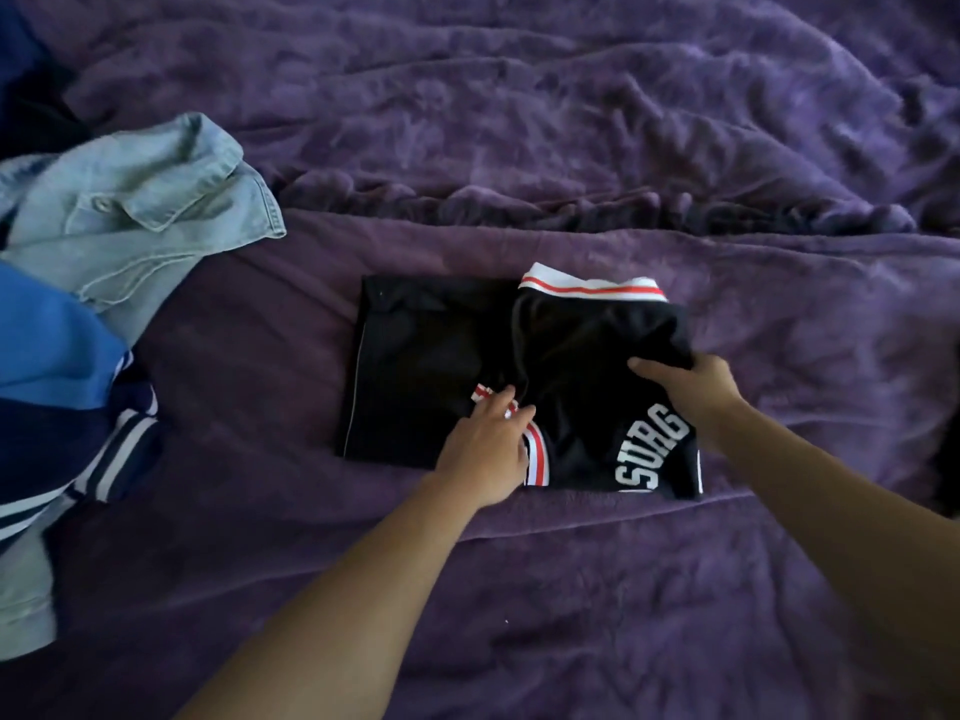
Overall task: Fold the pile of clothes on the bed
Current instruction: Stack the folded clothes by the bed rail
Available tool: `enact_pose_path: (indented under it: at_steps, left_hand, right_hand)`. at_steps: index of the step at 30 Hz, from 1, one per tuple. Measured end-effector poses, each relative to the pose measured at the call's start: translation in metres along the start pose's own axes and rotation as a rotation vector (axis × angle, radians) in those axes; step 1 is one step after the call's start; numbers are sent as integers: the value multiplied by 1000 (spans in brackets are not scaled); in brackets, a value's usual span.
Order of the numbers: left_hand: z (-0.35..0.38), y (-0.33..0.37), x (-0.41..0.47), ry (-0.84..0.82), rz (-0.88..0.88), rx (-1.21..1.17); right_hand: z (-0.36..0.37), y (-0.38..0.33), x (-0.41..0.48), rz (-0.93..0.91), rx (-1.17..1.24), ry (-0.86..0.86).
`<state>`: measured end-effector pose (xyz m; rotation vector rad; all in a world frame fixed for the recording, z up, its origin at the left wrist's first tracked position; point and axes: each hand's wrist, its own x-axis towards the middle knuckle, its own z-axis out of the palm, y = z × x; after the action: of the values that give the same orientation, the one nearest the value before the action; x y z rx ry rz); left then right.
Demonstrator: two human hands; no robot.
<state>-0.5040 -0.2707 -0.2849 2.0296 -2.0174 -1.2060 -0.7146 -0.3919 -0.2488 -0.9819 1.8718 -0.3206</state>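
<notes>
2 hands are on the black jersey, which lies in the middle of the bed, right of the unfolded pile. I judge this as mid-fold on 1 garment. My left hand presses flat, fingers straight, on the red-and-white trim near the near edge. My right hand pinches a loose flap at the right. Next I would draw that flap leftward and smooth it. The jersey looks dark and slick, with white lettering, and is partly squared.
</notes>
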Motion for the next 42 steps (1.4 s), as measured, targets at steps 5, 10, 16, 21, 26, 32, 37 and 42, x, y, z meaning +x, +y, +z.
enact_pose_path:
  at_steps: [5, 10, 16, 21, 26, 32, 37, 42]
  left_hand:
    - [-31, -25, -22, 251, -106, -296]
    - [-66, -71, -67, 442, -309, -378]
    - [-83, -135, -118, 581, -471, -436]
    - [-84, -158, -127, 645, -541, -390]
    - [-98, -129, -82, 693, -211, -50]
    - [-125, -114, 23, 398, -4, 393]
    - [-110, -134, 82, 182, -17, 550]
    - [-106, -127, 82, 302, 116, 607]
  right_hand:
    - [8, -43, -49, -165, 138, 7]
    - [80, -97, -98, -301, -2, 33]
    - [213, -121, -128, -358, -229, -295]
    - [229, -96, -134, -458, -303, -390]
    - [165, -41, -109, -702, -629, 43]
    - [186, 1, -93, -475, -697, 16]
    - [224, 34, -99, -462, -676, 118]
    - [222, 36, -100, -416, -434, 57]
